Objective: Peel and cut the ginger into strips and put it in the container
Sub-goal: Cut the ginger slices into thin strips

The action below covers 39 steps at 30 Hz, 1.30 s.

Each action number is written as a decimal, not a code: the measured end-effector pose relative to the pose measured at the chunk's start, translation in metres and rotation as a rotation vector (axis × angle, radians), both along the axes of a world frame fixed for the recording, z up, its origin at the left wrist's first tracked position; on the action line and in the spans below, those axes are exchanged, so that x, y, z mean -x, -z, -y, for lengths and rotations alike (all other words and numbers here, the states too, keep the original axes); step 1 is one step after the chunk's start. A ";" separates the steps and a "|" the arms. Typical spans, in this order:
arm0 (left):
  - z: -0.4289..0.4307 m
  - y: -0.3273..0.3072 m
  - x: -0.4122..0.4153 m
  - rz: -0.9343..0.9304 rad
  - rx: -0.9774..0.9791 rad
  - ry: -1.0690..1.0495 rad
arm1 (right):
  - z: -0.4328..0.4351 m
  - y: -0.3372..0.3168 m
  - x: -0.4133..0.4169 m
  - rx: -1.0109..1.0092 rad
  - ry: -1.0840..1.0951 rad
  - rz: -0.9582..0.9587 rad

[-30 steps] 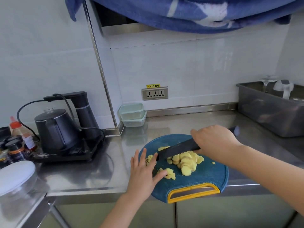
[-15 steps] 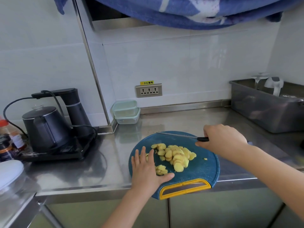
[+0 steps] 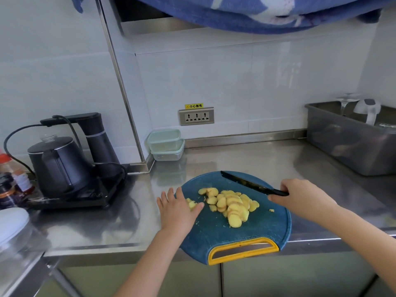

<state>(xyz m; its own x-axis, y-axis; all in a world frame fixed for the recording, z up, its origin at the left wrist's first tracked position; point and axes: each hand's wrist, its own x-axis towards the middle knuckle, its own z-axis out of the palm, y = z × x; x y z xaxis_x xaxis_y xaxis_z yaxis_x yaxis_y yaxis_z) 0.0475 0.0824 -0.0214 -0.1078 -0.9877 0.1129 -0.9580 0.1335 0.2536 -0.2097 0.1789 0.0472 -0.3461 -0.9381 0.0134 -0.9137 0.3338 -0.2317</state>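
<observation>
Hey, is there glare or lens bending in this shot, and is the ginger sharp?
Head view: soft glare on the steel counter; the wide lens bows the metal wall trim; the ginger slices are fairly sharp; the jars at the left edge are blurred.

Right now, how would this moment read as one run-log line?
ginger slices: piled on cutting board, not strips | left hand: flat beside pile | right hand: grips knife over board | containers: stacked, untouched
</observation>
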 end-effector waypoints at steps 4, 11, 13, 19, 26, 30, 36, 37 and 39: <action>-0.003 -0.003 0.005 -0.076 0.034 0.126 | 0.005 0.008 0.012 0.007 0.016 0.042; -0.016 -0.009 0.027 -0.316 0.249 0.451 | 0.016 0.025 0.021 -0.008 -0.018 0.026; -0.019 -0.013 0.034 -0.364 0.273 0.478 | 0.016 0.032 0.021 -0.014 -0.036 -0.032; -0.028 -0.014 0.042 -0.215 0.058 0.719 | 0.017 0.050 0.014 -0.008 -0.076 -0.187; -0.034 0.003 0.035 -0.099 0.245 0.811 | 0.017 0.055 0.012 0.002 -0.073 -0.246; -0.036 0.000 0.034 -0.030 0.234 0.810 | 0.019 0.054 0.009 -0.031 -0.077 -0.255; -0.042 -0.012 0.041 0.037 0.142 0.745 | 0.020 0.054 0.008 -0.043 -0.075 -0.260; -0.043 -0.013 0.043 0.024 0.125 0.728 | 0.020 0.054 0.008 -0.043 -0.073 -0.259; -0.044 -0.015 0.045 0.002 0.096 0.685 | 0.020 0.053 0.007 -0.047 -0.071 -0.253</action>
